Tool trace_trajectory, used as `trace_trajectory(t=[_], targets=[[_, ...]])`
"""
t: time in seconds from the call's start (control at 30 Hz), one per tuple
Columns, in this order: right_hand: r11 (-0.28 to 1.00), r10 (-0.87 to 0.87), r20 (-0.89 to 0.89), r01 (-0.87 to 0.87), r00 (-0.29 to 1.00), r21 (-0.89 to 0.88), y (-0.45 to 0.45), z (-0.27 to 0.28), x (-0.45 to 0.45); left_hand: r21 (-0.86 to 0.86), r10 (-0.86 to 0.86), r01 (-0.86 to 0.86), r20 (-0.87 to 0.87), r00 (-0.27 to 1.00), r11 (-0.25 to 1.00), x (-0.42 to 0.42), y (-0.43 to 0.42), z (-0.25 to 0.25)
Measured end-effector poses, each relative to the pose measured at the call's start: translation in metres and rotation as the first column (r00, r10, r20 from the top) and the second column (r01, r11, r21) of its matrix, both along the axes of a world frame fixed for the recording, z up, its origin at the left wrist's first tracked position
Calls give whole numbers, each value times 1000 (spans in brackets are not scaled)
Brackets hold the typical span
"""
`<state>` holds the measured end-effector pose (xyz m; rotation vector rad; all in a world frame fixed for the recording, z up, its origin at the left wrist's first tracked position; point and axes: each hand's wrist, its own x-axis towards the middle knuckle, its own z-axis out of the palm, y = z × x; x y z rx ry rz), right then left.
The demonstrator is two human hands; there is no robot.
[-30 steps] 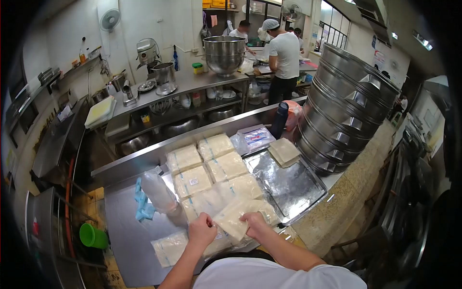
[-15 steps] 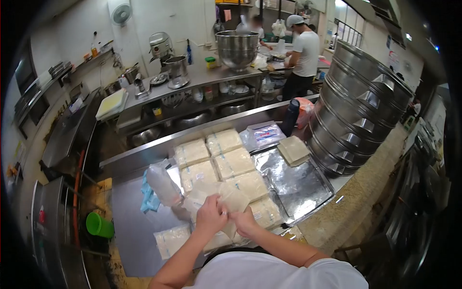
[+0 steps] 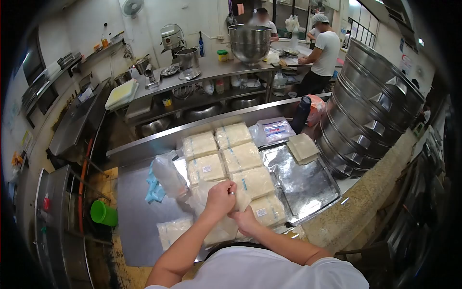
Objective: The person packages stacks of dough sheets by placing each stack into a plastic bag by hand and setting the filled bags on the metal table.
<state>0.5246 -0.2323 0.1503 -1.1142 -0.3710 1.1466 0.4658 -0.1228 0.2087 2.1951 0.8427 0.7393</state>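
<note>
A thin, translucent plastic bag [image 3: 225, 224] hangs between my two hands above the packs. My left hand [image 3: 220, 197] is closed on its upper part, a ring on one finger. Lower and to the right, my right hand [image 3: 246, 221] pinches the bag's edge; its fingertips are partly hidden. Beneath and beyond the hands lie several flat, pale square packs in clear plastic [image 3: 239, 156], set in two columns. Another pack [image 3: 174, 231] sits apart at the lower left. A bunched clear plastic bag [image 3: 169, 177] lies left of the columns, beside a light blue cloth-like piece [image 3: 154, 185].
Right of the packs is a metal tray [image 3: 303, 188] with a stack of pale square sheets [image 3: 302, 148] at its far corner. Tall stacked steel steamers [image 3: 368, 115] stand beyond it, near a dark bottle [image 3: 301, 114]. A person in a white shirt [image 3: 328, 53] works at the back.
My left hand has shifted slightly up and right, still gripping the bag; my right hand stays low on it. The view has tilted a little, moving the scene rightward.
</note>
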Motion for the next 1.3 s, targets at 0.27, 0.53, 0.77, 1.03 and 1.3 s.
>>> trace_trajectory(t=[0.27,0.53,0.77,1.03,1.3], targets=[[999,48,-11,-48,999,18,2,-20,-4,212,-99,101,-18,995,972,-3,-13,1],[995,104,-158,-103,982,16,-6,-10,7,238,-334,326,-9,943,915,-10,-32,19],[998,-47,-478,23,877,-55,16,-18,61,216,41,-71,141,989,974,-38,-48,-36],[998,-58,-552,44,832,-39,36,-16,57,275,72,-94,91,993,957,-49,-33,-55],[991,-117,-680,134,724,-27,87,-83,71,169,148,-163,97,984,972,-47,-39,-76]])
